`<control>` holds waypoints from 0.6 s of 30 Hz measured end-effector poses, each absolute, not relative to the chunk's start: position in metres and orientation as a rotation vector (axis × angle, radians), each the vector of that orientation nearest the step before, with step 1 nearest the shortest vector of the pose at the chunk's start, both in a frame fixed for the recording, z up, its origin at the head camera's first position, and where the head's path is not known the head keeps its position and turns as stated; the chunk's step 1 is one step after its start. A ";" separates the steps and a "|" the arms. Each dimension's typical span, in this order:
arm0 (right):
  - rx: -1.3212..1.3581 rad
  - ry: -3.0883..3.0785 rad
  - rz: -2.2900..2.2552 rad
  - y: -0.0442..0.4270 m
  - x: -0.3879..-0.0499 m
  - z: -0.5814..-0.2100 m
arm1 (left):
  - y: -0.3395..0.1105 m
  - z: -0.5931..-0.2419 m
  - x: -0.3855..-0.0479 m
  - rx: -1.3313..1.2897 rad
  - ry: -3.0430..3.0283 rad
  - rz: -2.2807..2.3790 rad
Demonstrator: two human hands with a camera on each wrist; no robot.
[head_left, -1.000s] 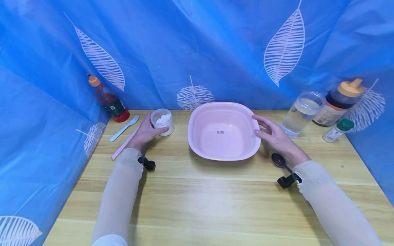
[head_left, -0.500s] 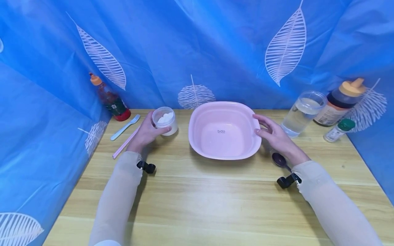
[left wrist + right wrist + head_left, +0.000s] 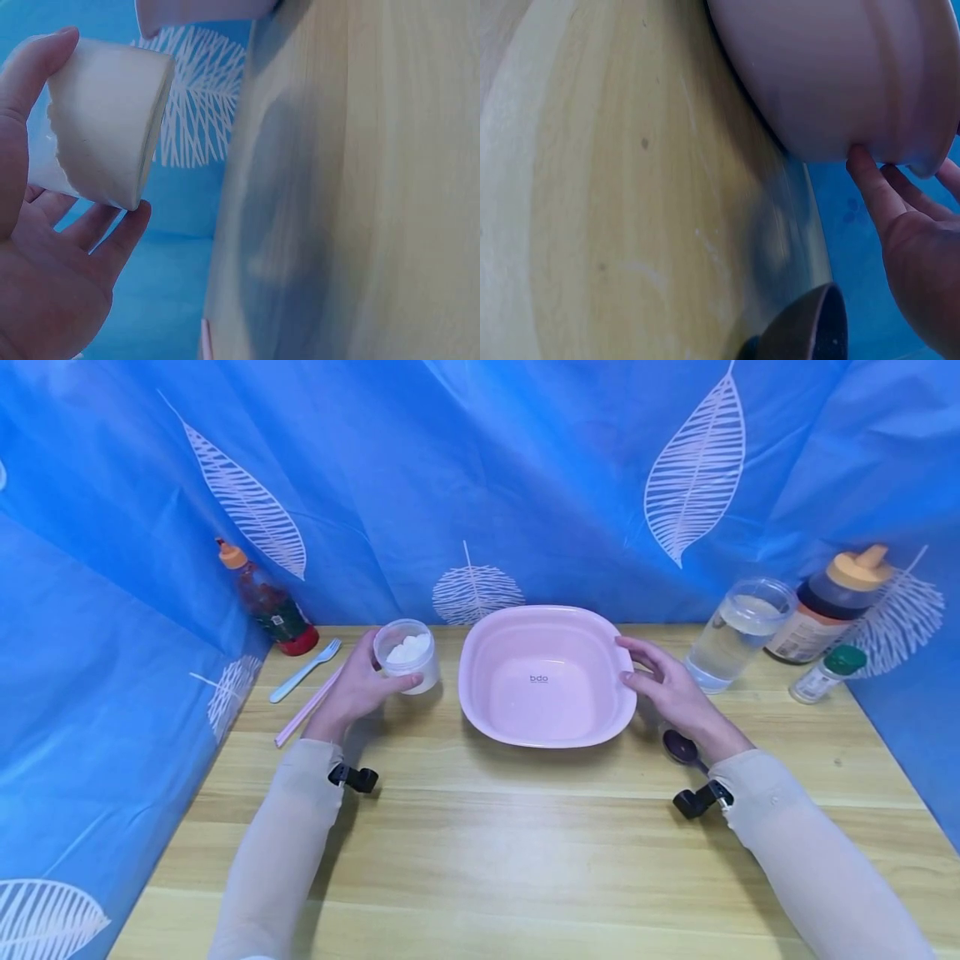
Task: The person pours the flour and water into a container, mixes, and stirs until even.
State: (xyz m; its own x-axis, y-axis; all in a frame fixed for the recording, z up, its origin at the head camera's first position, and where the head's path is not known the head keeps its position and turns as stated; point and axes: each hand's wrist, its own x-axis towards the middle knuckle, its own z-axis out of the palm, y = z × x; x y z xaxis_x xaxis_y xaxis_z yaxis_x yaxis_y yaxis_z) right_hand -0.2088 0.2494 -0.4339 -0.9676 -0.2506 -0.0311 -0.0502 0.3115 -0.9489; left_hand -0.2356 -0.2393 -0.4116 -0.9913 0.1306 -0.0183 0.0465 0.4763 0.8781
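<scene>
My left hand [image 3: 358, 689] grips a clear round jar [image 3: 422, 681] of white powder, thumb on the near side and fingers behind. In the left wrist view, the jar [image 3: 112, 124] hangs above the table with its base visible and its shadow below. A pale pink basin [image 3: 547, 710] marked "bdo" stands upright to the jar's right, a small gap between them. My right hand [image 3: 670, 693] holds the basin's right rim, thumb and fingertips on its edge. Seen from the right wrist, fingers [image 3: 874, 184] touch the basin's outer wall [image 3: 817, 82].
A light blue fork [image 3: 303, 672] and pink chopsticks [image 3: 306, 710] lie left, near a red sauce bottle [image 3: 276, 610]. Right stand a cup of water [image 3: 735, 635], a dark sauce bottle [image 3: 821, 610] and a green-capped shaker [image 3: 827, 674]. A dark spoon [image 3: 680, 746] lies below my right hand.
My left hand has brought the jar a little to the right, closer to the basin, and its opening faces the camera slightly more. My right hand and the basin have stayed in place.
</scene>
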 end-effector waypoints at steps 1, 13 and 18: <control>-0.282 2.399 -1.733 0.249 -0.209 -0.434 | -0.238 -0.410 -0.234 0.168 2.634 1.553; -0.290 2.399 -1.748 0.248 -0.209 -0.433 | -0.216 -0.384 -0.216 0.285 2.745 1.487; -0.289 2.388 -1.759 0.248 -0.209 -0.433 | -0.203 -0.374 -0.212 0.413 2.822 1.446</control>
State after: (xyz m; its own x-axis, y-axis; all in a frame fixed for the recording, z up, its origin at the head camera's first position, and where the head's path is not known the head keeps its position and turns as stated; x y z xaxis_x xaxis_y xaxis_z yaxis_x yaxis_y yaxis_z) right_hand -0.2086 0.2483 -0.4332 -0.9684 -0.2489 -0.0150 -0.0595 0.2890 -0.9555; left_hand -0.2121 -0.2030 -0.3737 -0.9651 0.2026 0.1662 0.2532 0.5577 0.7905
